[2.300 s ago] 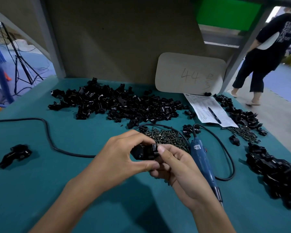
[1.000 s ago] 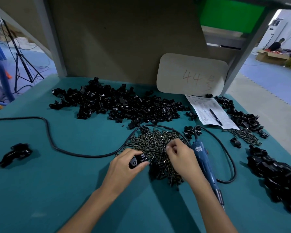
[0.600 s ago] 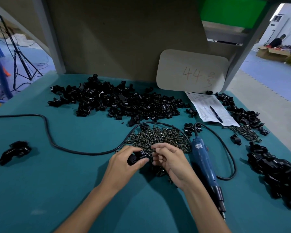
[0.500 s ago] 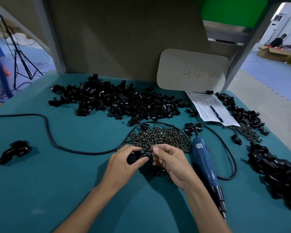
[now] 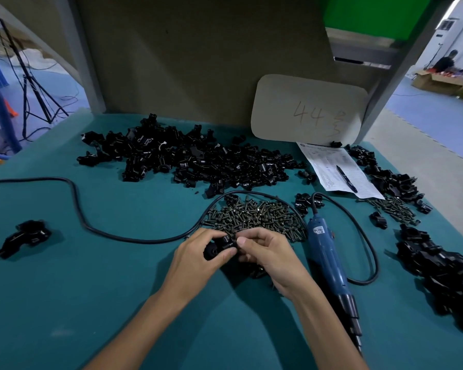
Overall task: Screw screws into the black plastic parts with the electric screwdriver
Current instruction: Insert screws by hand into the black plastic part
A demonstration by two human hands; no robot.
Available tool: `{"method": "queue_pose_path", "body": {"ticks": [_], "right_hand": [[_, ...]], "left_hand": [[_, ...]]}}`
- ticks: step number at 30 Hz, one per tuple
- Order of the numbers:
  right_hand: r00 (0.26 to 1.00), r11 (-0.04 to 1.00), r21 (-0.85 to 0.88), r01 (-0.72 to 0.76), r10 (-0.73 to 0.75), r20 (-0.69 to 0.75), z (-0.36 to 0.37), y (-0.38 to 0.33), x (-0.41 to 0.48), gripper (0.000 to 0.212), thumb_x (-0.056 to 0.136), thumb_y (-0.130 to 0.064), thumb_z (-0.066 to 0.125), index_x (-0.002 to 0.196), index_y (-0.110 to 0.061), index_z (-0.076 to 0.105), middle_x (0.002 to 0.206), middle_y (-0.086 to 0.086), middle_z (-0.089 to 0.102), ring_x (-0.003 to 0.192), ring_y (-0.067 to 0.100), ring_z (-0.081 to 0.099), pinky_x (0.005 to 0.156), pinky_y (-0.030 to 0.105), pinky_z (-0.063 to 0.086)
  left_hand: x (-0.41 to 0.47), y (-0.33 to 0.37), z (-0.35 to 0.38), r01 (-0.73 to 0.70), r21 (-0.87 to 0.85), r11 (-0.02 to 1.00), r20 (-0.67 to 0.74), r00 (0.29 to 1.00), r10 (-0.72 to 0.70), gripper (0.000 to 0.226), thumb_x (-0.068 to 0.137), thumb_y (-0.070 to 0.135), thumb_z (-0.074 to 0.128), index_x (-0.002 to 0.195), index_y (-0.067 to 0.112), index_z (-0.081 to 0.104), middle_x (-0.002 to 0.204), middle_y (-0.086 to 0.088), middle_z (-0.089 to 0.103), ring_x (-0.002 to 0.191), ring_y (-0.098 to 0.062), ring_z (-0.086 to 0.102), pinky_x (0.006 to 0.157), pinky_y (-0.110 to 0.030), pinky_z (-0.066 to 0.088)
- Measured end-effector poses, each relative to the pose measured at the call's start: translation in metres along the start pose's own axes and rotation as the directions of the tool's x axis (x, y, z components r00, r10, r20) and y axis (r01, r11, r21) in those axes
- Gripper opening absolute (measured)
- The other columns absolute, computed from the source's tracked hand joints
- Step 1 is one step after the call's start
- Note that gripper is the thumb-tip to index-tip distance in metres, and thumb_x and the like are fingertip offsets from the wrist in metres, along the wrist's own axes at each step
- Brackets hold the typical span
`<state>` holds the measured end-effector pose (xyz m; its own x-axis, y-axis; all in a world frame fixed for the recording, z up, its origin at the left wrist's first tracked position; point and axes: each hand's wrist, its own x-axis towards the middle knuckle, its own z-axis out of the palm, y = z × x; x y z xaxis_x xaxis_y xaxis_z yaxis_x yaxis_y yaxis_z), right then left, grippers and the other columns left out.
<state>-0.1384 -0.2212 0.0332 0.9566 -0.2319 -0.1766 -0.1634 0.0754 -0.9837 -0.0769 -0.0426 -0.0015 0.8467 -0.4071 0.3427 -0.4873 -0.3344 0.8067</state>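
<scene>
Black plastic part (image 5: 216, 249) clamped in left hand (image 5: 198, 264); right hand (image 5: 269, 259) grip pinched against it, screw unseen, cannot tell if held; fumble could drop it.

Teal bench (image 5: 64, 303) runs wide. At its far edge a brown board (image 5: 185, 57) stands upright, and a pale card (image 5: 309, 109) marked 44 leans on it, right of centre. Just near of the card, a printed sheet (image 5: 329, 162) lies flat, pen (image 5: 346, 178) on top. Far left, a tripod (image 5: 35, 94); far right, a person (image 5: 445, 61) by a cardboard box (image 5: 436, 81).
</scene>
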Motion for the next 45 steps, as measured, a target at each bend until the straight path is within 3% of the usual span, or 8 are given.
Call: {"method": "queue_pose_path", "body": {"ticks": [10, 18, 22, 26, 32, 35, 38, 45], "right_hand": [[0.987, 0.745, -0.648, 0.161, -0.123, 0.104, -0.002, -0.006, 0.004, 0.038, 0.103, -0.049, 0.049, 0.076, -0.023, 0.058, 0.067, -0.009, 0.059, 0.063, 0.003, 0.052, 0.062, 0.038, 0.047], [0.982, 0.721, -0.679, 0.141, -0.013, 0.19, -0.005, -0.019, 0.001, 0.053, 0.103, -0.057, 0.042, 0.068, -0.021, 0.056, 0.059, -0.01, 0.055, 0.057, 0.008, 0.051, 0.062, 0.034, 0.042], [0.979, 0.53, -0.846, 0.061, -0.195, -0.052, -0.032, -0.028, -0.017, 0.05, 0.092, -0.073, 0.041, 0.094, -0.029, 0.064, 0.083, -0.01, 0.068, 0.075, 0.005, 0.064, 0.065, 0.023, 0.054], [0.894, 0.331, -0.882, -0.335, -0.183, -0.408, -0.087, -0.023, -0.046, 0.077, 0.086, -0.062, 0.068, 0.144, -0.02, 0.04, 0.135, 0.007, 0.053, 0.121, 0.031, 0.051, 0.098, 0.046, 0.045], [0.878, 0.363, -0.819, -0.444, -0.004, -0.478, -0.11, -0.014, -0.056, 0.064, 0.09, -0.057, 0.069, 0.134, -0.019, 0.042, 0.115, 0.006, 0.064, 0.1, 0.034, 0.061, 0.077, 0.041, 0.045], [0.895, 0.688, -0.658, -0.306, -0.029, -0.446, -0.12, -0.017, -0.056, 0.047, 0.088, -0.049, 0.075, 0.12, -0.02, 0.057, 0.098, -0.002, 0.07, 0.09, 0.023, 0.068, 0.079, 0.043, 0.053], [0.913, 0.997, -0.075, -0.03, -0.003, -0.407, -0.116, -0.026, -0.053, 0.05, 0.077, -0.046, 0.076, 0.115, -0.016, 0.066, 0.1, 0.001, 0.077, 0.09, 0.014, 0.072, 0.086, 0.035, 0.053], [0.903, 0.796, 0.565, 0.217, 0.056, -0.426, -0.083, -0.026, -0.018, 0.041, 0.086, -0.032, 0.069, 0.119, -0.011, 0.057, 0.102, 0.009, 0.075, 0.097, 0.018, 0.073, 0.081, 0.034, 0.063]], "left_hand": [[-0.002, 0.001, 0.001, -0.047, 0.05, 0.998, 0.061, 0.997, 0.043, 0.03, 0.088, 0.043, 0.071, 0.114, 0.027, 0.07, 0.102, 0.024, 0.061, 0.098, 0.0, 0.059, 0.081, -0.009, 0.043], [-0.003, 0.002, 0.0, -0.101, 0.065, 0.993, 0.072, 0.993, 0.097, 0.036, 0.089, 0.047, 0.065, 0.116, 0.025, 0.069, 0.106, 0.018, 0.063, 0.099, -0.002, 0.06, 0.085, -0.021, 0.049], [-0.004, 0.001, 0.0, -0.073, 0.05, 0.996, 0.044, 0.997, 0.071, 0.038, 0.089, 0.056, 0.063, 0.114, 0.028, 0.069, 0.104, 0.024, 0.061, 0.099, 0.001, 0.06, 0.082, -0.013, 0.046], [-0.003, 0.0, 0.002, -0.038, 0.054, 0.998, 0.011, 0.999, 0.037, 0.033, 0.09, 0.06, 0.06, 0.11, 0.034, 0.066, 0.102, 0.028, 0.057, 0.1, 0.002, 0.058, 0.076, -0.01, 0.044], [-0.003, -0.002, 0.004, -0.044, 0.08, 0.996, 0.011, 0.999, 0.044, 0.032, 0.092, 0.06, 0.058, 0.112, 0.035, 0.064, 0.106, 0.029, 0.056, 0.102, 0.003, 0.057, 0.078, -0.013, 0.044], [-0.004, 0.0, 0.004, -0.051, 0.092, 0.995, 0.018, 0.999, 0.049, 0.041, 0.091, 0.065, 0.054, 0.116, 0.033, 0.064, 0.107, 0.031, 0.055, 0.104, 0.004, 0.055, 0.082, -0.016, 0.046], [-0.003, 0.003, 0.003, -0.073, 0.112, 0.991, 0.046, 0.997, 0.068, 0.044, 0.092, 0.063, 0.054, 0.117, 0.029, 0.065, 0.107, 0.027, 0.058, 0.104, 0.005, 0.055, 0.086, -0.022, 0.049], [-0.006, 0.009, 0.0, -0.105, 0.161, 0.981, 0.042, 0.994, 0.1, 0.043, 0.093, 0.057, 0.058, 0.117, 0.023, 0.069, 0.109, 0.02, 0.063, 0.102, 0.003, 0.058, 0.085, -0.025, 0.052]]}}
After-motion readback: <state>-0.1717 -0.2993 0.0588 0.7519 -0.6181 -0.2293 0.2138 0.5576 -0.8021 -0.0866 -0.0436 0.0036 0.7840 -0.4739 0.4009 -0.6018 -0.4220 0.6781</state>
